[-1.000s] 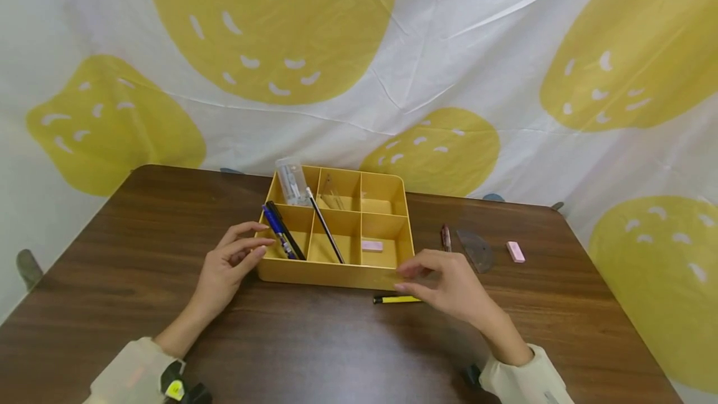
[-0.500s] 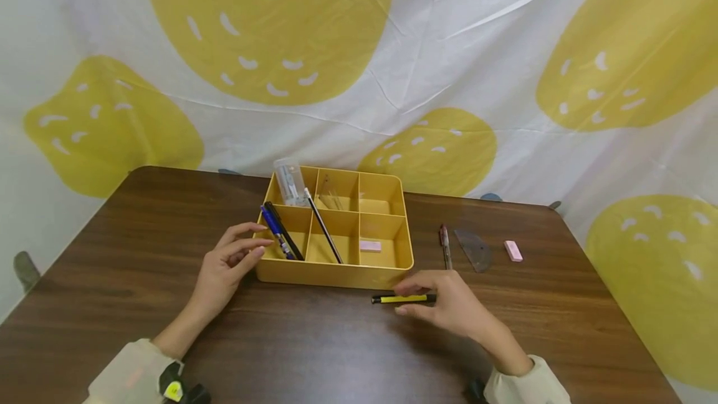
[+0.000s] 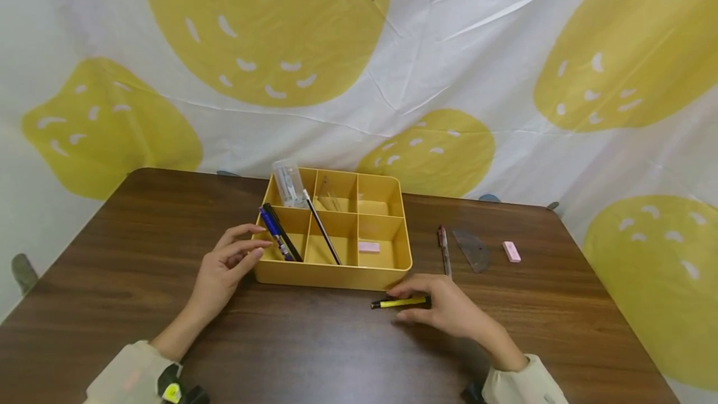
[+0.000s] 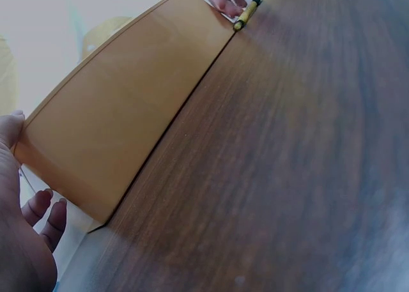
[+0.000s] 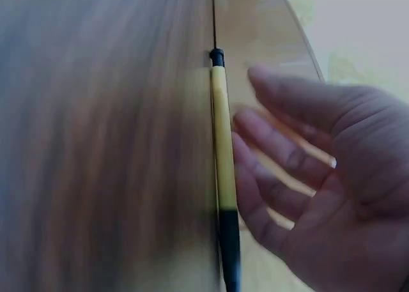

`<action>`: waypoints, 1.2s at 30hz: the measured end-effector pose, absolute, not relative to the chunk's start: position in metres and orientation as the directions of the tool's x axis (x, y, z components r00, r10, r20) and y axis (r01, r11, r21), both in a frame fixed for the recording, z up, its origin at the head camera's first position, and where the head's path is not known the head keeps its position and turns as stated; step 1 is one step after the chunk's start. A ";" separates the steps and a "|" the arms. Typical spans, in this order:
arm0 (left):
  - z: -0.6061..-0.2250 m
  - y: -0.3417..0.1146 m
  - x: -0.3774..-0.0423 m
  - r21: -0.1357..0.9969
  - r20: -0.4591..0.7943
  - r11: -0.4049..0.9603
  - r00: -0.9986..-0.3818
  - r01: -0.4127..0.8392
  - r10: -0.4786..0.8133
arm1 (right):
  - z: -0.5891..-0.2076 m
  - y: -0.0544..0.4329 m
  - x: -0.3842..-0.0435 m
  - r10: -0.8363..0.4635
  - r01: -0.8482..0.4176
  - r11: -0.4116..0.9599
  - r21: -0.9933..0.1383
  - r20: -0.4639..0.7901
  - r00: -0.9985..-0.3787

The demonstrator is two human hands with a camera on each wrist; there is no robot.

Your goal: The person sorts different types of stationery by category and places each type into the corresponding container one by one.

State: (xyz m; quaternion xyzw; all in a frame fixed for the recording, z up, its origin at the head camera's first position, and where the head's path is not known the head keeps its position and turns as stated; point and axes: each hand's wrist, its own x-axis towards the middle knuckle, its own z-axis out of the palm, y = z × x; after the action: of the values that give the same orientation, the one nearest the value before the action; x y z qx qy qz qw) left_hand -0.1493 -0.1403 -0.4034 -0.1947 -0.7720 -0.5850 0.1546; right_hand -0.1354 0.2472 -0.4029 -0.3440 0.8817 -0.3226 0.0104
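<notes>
In the head view, my right hand (image 3: pixel 443 304) is at a yellow-and-black pen (image 3: pixel 399 302) lying on the table before a yellow divided tray (image 3: pixel 331 276). Thumb and fingers are spread to either side of it. The right wrist view has the fingertips along one side of the pen (image 5: pixel 223 138), the thumb apart. My left hand (image 3: pixel 227 267) touches the tray's left side with relaxed fingers. In the tray are a blue pen (image 3: pixel 275 232), a black pen (image 3: pixel 285 234), a pencil (image 3: pixel 321 227), a pink eraser (image 3: pixel 368 247), clear compasses (image 3: pixel 329 195) and a clear case (image 3: pixel 288 182).
Right of the tray, a dark red-capped pen (image 3: pixel 445 251), a clear protractor (image 3: pixel 472 250) and another pink eraser (image 3: pixel 512 252) lie on the wooden table (image 3: pixel 291 354). A lemon-print cloth (image 3: pixel 437 36) hangs right behind the table.
My right hand has come down from the tray's front right corner to the yellow-and-black pen, which has turned slightly. My left hand has stayed at the tray's left side.
</notes>
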 end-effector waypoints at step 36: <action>-0.405 -0.140 -0.150 0.850 0.462 0.221 -0.878 0.478 0.122 | -0.405 0.232 -0.134 -0.524 -0.420 0.605 -0.676 0.059 -0.849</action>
State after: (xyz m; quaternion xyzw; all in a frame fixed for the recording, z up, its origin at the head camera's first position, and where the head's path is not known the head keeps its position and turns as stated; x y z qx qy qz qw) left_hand -0.1498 -0.1403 -0.4055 -0.1956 -0.7668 -0.5926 0.1503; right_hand -0.1337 0.2317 -0.4047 -0.2646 0.8928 -0.3571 0.0729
